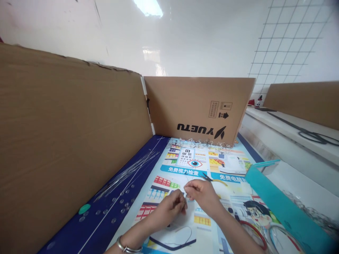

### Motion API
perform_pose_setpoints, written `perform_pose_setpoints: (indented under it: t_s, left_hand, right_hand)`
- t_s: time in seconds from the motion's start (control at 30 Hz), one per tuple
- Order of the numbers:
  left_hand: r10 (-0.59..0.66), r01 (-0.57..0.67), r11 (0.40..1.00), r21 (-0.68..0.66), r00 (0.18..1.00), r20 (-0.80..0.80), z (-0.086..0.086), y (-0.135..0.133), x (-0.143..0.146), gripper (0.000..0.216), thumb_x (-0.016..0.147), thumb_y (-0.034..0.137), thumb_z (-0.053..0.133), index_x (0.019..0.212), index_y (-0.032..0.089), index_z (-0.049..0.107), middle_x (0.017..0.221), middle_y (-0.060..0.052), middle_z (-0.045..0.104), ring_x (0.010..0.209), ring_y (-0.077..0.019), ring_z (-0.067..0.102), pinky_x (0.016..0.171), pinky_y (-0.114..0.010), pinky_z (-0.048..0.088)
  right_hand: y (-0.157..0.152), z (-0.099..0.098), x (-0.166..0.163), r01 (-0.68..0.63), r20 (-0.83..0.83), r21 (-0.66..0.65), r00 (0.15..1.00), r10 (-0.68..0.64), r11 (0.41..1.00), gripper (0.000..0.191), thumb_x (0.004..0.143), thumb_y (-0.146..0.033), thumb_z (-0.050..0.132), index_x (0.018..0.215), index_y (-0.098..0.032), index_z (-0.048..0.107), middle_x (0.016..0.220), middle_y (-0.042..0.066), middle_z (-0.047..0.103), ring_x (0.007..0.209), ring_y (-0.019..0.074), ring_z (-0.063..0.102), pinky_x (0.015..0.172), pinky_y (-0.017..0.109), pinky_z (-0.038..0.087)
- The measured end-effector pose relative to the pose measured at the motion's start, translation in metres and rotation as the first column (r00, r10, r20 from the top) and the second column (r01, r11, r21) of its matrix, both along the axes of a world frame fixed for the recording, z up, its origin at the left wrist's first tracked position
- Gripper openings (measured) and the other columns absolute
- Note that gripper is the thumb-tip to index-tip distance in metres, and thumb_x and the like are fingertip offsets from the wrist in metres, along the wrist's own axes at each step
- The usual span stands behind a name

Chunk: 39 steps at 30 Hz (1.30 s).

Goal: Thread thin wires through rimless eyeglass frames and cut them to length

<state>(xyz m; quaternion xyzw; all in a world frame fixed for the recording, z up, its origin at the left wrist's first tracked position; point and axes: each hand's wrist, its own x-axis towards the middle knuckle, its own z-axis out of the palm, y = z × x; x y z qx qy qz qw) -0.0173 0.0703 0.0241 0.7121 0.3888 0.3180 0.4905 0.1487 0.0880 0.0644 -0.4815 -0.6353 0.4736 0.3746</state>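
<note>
My left hand (169,207) and my right hand (201,192) meet over a printed poster mat (182,169), fingers pinched together. Between the fingertips runs a thin wire (186,193), which loops upward from my right hand. Both hands are closed on it. A silver bracelet (126,247) sits on my left wrist. Small pliers with yellow handles (214,180) lie on the mat just beyond my right hand. A dark cord (182,236) curves on the mat below my hands.
A bundle of thin metal wires (129,171) lies on the blue strip at left, with several small clear beads (116,204) and a green oval piece (84,209). Cardboard walls (66,141) stand left and behind. A teal bag (278,204) sits at right. Finished wire pieces (201,142) line the back.
</note>
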Motion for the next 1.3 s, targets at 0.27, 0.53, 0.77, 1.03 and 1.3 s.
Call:
perform_pose_setpoints:
  t_s: [0.27, 0.53, 0.77, 1.03, 1.3]
  left_hand:
    - [-0.095, 0.095, 0.995, -0.004, 0.993, 0.066, 0.001, 0.003, -0.007, 0.015, 0.086, 0.021, 0.047, 0.084, 0.014, 0.06, 0.083, -0.005, 0.064, 0.081, -0.0171, 0.058, 0.074, -0.027, 0.042]
    - [-0.075, 0.074, 0.997, 0.028, 0.997, 0.021, -0.004, 0.002, -0.011, 0.019, 0.082, 0.028, 0.055, 0.081, 0.014, 0.067, 0.08, -0.004, 0.066, 0.078, -0.0184, 0.058, 0.071, -0.026, 0.043]
    - [-0.074, 0.076, 0.997, 0.022, 0.994, -0.076, -0.013, 0.004, -0.014, 0.026, 0.083, 0.035, 0.053, 0.078, 0.014, 0.069, 0.072, -0.002, 0.065, 0.067, -0.0163, 0.055, 0.063, -0.024, 0.04]
    - [-0.093, 0.095, 0.995, 0.025, 0.991, -0.096, -0.009, 0.005, -0.015, 0.027, 0.083, 0.033, 0.052, 0.072, 0.015, 0.069, 0.069, 0.0, 0.063, 0.066, -0.0146, 0.054, 0.061, -0.022, 0.038]
    - [-0.053, 0.053, 0.999, -0.009, 0.996, -0.068, -0.013, 0.005, -0.013, 0.022, 0.081, 0.027, 0.054, 0.071, 0.014, 0.068, 0.072, -0.002, 0.065, 0.066, -0.015, 0.056, 0.061, -0.022, 0.039]
  right_hand:
    - [-0.011, 0.013, -0.007, -0.092, 0.28, 0.328, 0.96, -0.004, 0.94, 0.015, 0.078, -0.013, 0.053, 0.071, -0.021, 0.064, 0.071, -0.003, 0.062, 0.068, 0.0104, 0.056, 0.063, 0.02, 0.039]
    - [-0.018, 0.009, -0.014, -0.172, 0.325, 0.342, 0.944, 0.056, 0.924, 0.015, 0.079, -0.012, 0.053, 0.076, -0.021, 0.065, 0.076, -0.002, 0.062, 0.073, 0.0111, 0.056, 0.066, 0.02, 0.039]
    - [-0.016, 0.007, -0.011, -0.228, 0.359, 0.224, 0.923, 0.138, 0.948, 0.013, 0.076, -0.016, 0.056, 0.076, -0.022, 0.068, 0.077, -0.001, 0.062, 0.072, 0.0131, 0.057, 0.065, 0.022, 0.04]
    - [-0.013, 0.005, -0.006, -0.28, 0.271, 0.108, 0.931, 0.243, 0.954, 0.022, 0.072, -0.014, 0.056, 0.086, -0.025, 0.07, 0.081, 0.0, 0.062, 0.073, 0.0138, 0.057, 0.062, 0.022, 0.041]
    - [-0.006, -0.008, -0.005, -0.238, -0.019, -0.053, 0.971, 0.237, 0.97, 0.011, 0.069, -0.016, 0.058, 0.068, -0.018, 0.068, 0.057, -0.002, 0.059, 0.054, 0.0112, 0.054, 0.052, 0.021, 0.04]
